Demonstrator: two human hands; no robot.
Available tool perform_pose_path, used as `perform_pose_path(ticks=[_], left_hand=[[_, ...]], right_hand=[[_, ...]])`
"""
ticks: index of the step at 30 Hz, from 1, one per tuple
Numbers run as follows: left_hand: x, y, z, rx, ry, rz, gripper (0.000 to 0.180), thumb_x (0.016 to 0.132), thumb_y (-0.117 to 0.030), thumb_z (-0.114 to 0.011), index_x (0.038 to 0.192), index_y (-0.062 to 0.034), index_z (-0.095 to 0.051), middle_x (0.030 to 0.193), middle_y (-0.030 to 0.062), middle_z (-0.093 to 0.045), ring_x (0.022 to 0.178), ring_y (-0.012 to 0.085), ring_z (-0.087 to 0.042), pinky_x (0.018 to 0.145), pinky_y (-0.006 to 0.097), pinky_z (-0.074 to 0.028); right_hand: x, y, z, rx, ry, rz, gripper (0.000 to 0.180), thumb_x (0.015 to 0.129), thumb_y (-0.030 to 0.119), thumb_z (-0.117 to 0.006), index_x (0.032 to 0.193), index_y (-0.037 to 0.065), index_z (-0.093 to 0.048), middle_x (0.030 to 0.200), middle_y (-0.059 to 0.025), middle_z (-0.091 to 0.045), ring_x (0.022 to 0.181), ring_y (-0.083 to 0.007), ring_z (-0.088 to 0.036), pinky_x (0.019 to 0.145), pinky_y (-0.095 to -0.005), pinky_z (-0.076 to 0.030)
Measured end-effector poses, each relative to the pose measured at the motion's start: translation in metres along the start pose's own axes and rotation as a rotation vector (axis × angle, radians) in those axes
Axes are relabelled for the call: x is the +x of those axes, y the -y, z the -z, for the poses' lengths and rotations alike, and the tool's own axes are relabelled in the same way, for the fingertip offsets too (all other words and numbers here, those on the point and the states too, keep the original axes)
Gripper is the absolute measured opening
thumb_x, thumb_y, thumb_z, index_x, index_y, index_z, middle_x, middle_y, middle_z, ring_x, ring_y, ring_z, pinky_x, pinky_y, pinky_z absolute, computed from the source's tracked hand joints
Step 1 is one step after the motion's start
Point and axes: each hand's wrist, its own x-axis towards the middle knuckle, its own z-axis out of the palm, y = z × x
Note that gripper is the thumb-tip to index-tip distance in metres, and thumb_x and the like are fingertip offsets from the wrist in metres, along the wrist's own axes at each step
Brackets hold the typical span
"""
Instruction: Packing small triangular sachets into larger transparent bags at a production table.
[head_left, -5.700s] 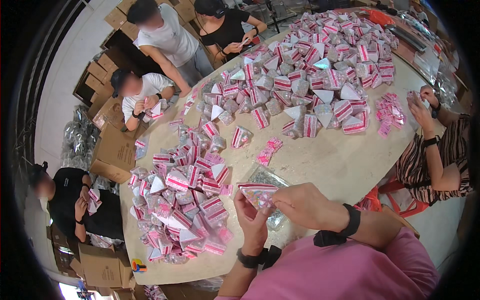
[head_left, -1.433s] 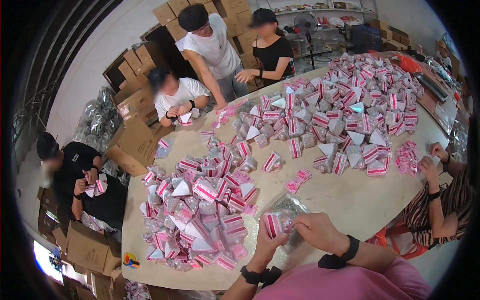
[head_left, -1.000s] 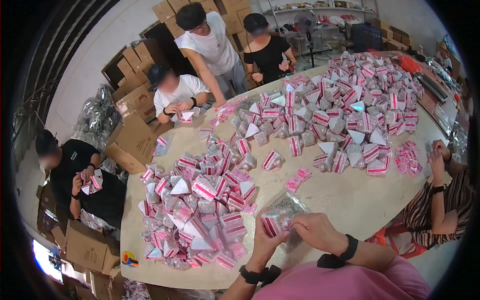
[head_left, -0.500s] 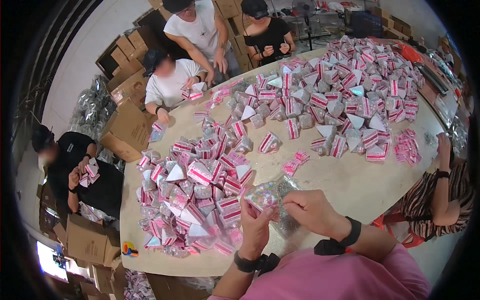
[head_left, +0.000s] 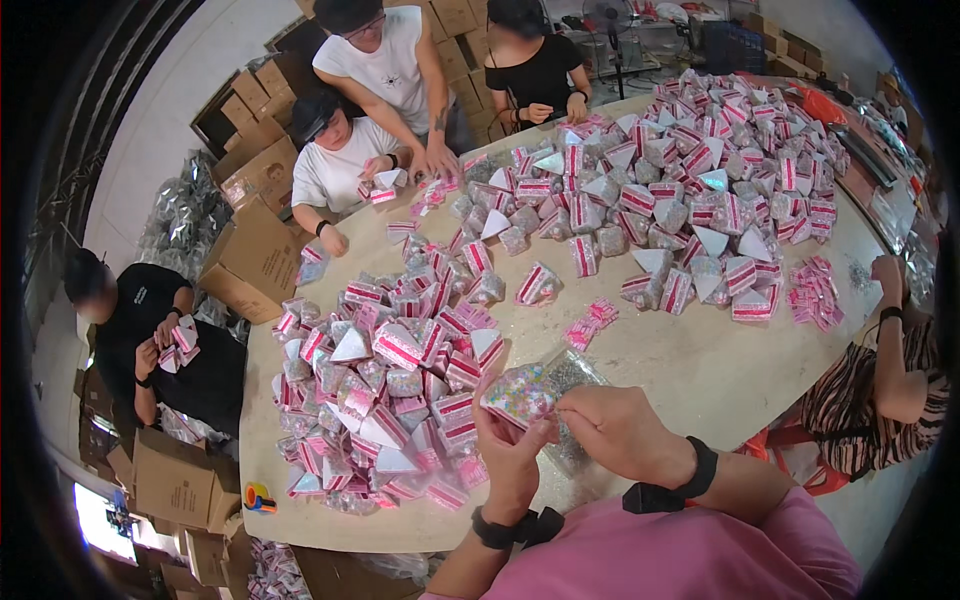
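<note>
A wedge-shaped packet in clear wrapping (head_left: pixel 522 391), full of many-coloured bits and shaped like a cake slice, is gripped in my left hand (head_left: pixel 510 455). My right hand (head_left: pixel 628 437) is closed, its fingertips pinched together at the packet's right corner; what they hold, if anything, is hidden. Beneath both hands lies a stack of clear plastic bags (head_left: pixel 578 372), partly covered by them. Close by on the left is a big heap of pink and white wedge-shaped packets (head_left: pixel 385 390).
The pale table (head_left: pixel 690 370) bears a second, larger heap (head_left: pixel 690 190) at the far right. Small pink cards (head_left: pixel 590 325) lie ahead, more (head_left: pixel 814 293) to the right. A tape dispenser (head_left: pixel 260 498) sits at the left edge. Co-workers surround the table; cardboard boxes (head_left: pixel 180 480) stand left.
My right hand has shifted slightly left, against the packet, whose colourful face now shows more. Across the table the standing co-worker in white has leaned in, reaching toward the pink cards.
</note>
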Motion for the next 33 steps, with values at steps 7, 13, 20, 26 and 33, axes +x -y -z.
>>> perform_pose_path(ticks=[7,13,20,26,33], left_hand=[[-0.001,-0.001,-0.002,0.097,-0.018,-0.02,0.086,0.07,-0.002,-0.076,0.138,-0.0055,-0.024,0.123,0.0106,-0.045,0.108,0.0206,-0.052,0.092,0.035,-0.046],[0.001,0.004,-0.001,0.127,-0.034,-0.062,0.087,0.069,-0.002,-0.076,0.138,-0.0058,-0.024,0.125,0.0119,-0.043,0.112,0.0218,-0.049,0.094,0.035,-0.044],[0.004,0.003,-0.004,0.299,0.008,-0.216,0.088,0.07,0.002,-0.075,0.139,-0.0061,-0.022,0.129,0.0134,-0.04,0.116,0.0241,-0.047,0.096,0.037,-0.044],[0.006,0.006,-0.002,0.336,0.006,-0.246,0.088,0.07,0.003,-0.074,0.139,-0.0062,-0.021,0.129,0.0143,-0.039,0.116,0.024,-0.047,0.095,0.037,-0.044],[0.007,0.003,-0.002,0.331,-0.003,-0.177,0.087,0.07,0.004,-0.073,0.139,-0.0058,-0.021,0.127,0.0149,-0.04,0.112,0.0239,-0.05,0.094,0.036,-0.045]], right_hand=[[0.0,-0.004,-0.002,-0.011,-0.004,0.035,0.011,0.082,0.011,-0.058,0.078,0.002,-0.051,0.071,-0.0153,-0.055,0.067,-0.0342,-0.058,0.057,-0.042,-0.044],[0.001,-0.007,-0.003,-0.063,0.017,0.006,0.008,0.082,0.01,-0.056,0.081,0.003,-0.055,0.071,-0.0149,-0.056,0.067,-0.0339,-0.059,0.057,-0.0415,-0.046],[0.001,-0.013,-0.005,-0.18,0.055,0.027,0.01,0.081,0.011,-0.054,0.082,0.002,-0.052,0.071,-0.0149,-0.058,0.067,-0.033,-0.06,0.058,-0.0414,-0.047],[0.004,-0.015,-0.008,-0.127,0.037,-0.04,0.008,0.082,0.01,-0.054,0.083,0.002,-0.057,0.072,-0.0157,-0.059,0.067,-0.0349,-0.059,0.057,-0.0414,-0.046],[0.008,-0.02,-0.009,0.068,0.023,-0.2,0.012,0.083,0.01,-0.055,0.086,0.002,-0.062,0.074,-0.0172,-0.061,0.069,-0.0348,-0.06,0.059,-0.0367,-0.047]])
